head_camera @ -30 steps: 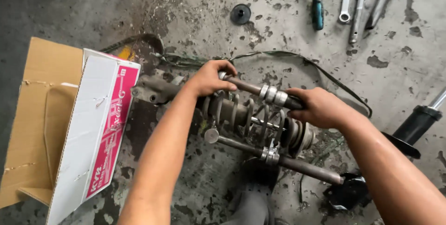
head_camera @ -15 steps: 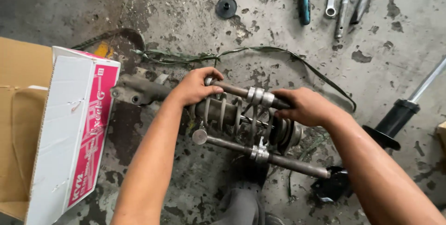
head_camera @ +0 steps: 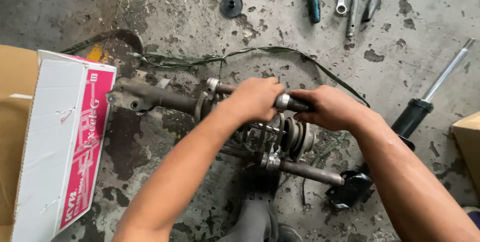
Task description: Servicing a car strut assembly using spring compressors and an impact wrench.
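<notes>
We saw the grimy grey metal strut assembly with its coiled spring (head_camera: 280,134) lying across the stained concrete floor (head_camera: 165,2), and we take it as our landmark. The left hand (head_camera: 255,99) was clenched around the upper threaded compressor rod (head_camera: 292,103) that ran along the far side of the spring, and the right hand (head_camera: 327,107) was wrapped around the same rod just beside it, the two hands nearly touching. The spring sat directly beneath both grips, on our near side of the rod. A second, lower compressor rod (head_camera: 305,171) ran along the near side of the spring, untouched.

To the left of the strut stood a white and pink cardboard box (head_camera: 65,142). To its right lay a black shock absorber with a bright steel shaft (head_camera: 425,102). Beyond it, a thin dark green strap (head_camera: 260,51) looped over the floor, and farther still lay a black round rubber disc (head_camera: 231,4), a blue-handled screwdriver (head_camera: 313,0) and several steel spanners (head_camera: 352,0).
</notes>
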